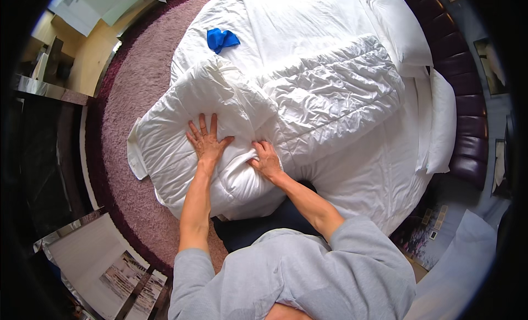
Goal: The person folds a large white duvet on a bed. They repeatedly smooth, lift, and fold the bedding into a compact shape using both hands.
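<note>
A white quilted duvet (330, 101) lies bunched and partly folded across a bed with a white sheet (371, 155). My left hand (206, 144) rests flat on the duvet's near-left part, palm down with the fingers spread. Just right of it, my right hand (266, 159) has its fingers curled on a raised fold of the duvet, pinching the fabric between thumb and fingers. Beyond the folded part, a blue cloth (222, 39) lies crumpled on the white bedding.
White pillows (442, 122) line the right side against a dark purple padded headboard (466, 109). A pink shaggy rug (136, 84) with a dark border curves along the left. Dark furniture (45, 155) stands at the far left.
</note>
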